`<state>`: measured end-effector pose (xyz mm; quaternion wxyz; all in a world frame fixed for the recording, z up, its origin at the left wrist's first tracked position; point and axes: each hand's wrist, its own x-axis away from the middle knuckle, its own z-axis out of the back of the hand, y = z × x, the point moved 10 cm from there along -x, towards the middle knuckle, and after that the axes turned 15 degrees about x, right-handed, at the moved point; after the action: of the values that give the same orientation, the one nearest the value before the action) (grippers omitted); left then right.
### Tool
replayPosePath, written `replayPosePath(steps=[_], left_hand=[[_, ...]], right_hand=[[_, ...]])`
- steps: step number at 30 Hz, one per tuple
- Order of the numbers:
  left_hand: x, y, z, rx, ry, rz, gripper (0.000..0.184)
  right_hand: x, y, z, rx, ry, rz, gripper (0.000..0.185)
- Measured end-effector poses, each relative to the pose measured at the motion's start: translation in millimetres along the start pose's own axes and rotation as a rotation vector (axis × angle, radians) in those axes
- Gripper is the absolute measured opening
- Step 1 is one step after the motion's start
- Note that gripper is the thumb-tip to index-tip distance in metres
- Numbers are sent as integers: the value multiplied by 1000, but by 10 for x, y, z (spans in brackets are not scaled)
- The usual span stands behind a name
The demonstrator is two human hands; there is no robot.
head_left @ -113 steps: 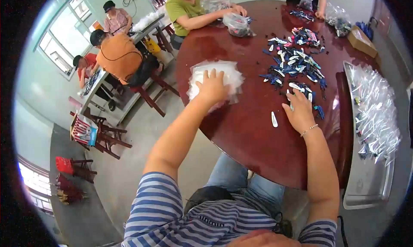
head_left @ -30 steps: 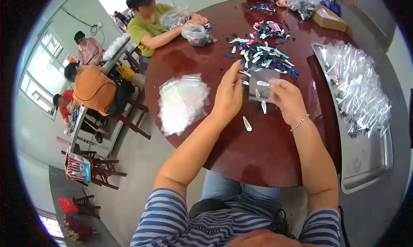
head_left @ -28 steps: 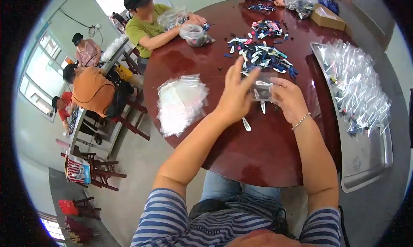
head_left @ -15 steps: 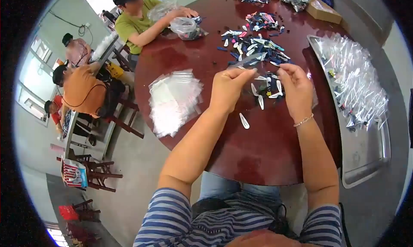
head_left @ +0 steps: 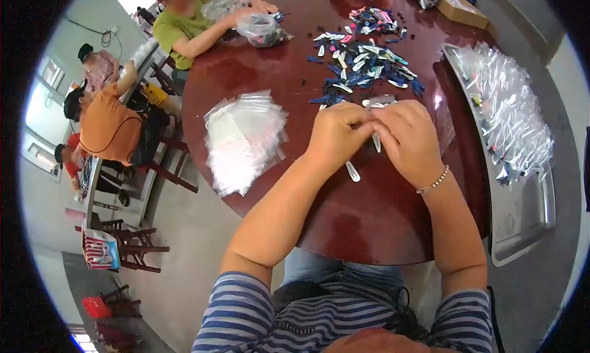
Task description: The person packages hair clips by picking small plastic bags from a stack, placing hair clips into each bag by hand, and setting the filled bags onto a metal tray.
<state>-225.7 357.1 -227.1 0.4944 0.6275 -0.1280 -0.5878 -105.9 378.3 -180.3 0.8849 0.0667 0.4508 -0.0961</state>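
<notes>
My left hand (head_left: 342, 131) and my right hand (head_left: 408, 131) meet over the dark red round table (head_left: 350, 224), fingertips pinched together on a small clear bag (head_left: 382, 99), mostly hidden behind the fingers. A white hair clip (head_left: 352, 171) lies just below my left hand, and another (head_left: 377, 142) shows between the hands. Beyond them spreads a pile of white, dark blue and coloured clips (head_left: 369, 67). To the left of my left hand lies a fanned stack of flat clear bags (head_left: 243, 138).
A metal tray (head_left: 519, 239) heaped with filled clear bags (head_left: 507, 116) stands on the right. A cardboard box (head_left: 462, 11) is at the back right. Across the table a person in green (head_left: 184, 30) handles plastic bags (head_left: 261, 30). Several people work at the far left table.
My hands first lay apart, on the bag stack and among the clips. Later they held a clear bag between them; now they have come together on it. The view has shifted.
</notes>
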Motion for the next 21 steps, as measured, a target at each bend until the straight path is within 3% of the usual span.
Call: replayPosePath(steps=[4, 6, 11, 15, 17, 19, 21], left_hand=[[13, -5, -11, -16, -6, -10, 12], [13, -89, -68, 57, -50, 160, 21], [62, -254, -226, 229, -155, 296, 23], [115, -303, -265, 306, -227, 402, 24], [110, -281, -283, 283, -225, 396, 26], [90, -196, -319, 256, -223, 382, 28], [-36, 475, -13, -67, 109, -112, 36]], right_hand=[[-5, -29, -48, 4, -67, 27, 16], [-14, -40, -23, 37, -44, 29, 14], [18, 76, 18, -84, -33, -198, 13], [52, 57, -70, -181, -114, -221, 13], [36, 12, -66, -134, -110, -133, 13], [52, 78, -46, -97, -89, -147, 13], [46, 152, -14, -59, -53, -155, 13]])
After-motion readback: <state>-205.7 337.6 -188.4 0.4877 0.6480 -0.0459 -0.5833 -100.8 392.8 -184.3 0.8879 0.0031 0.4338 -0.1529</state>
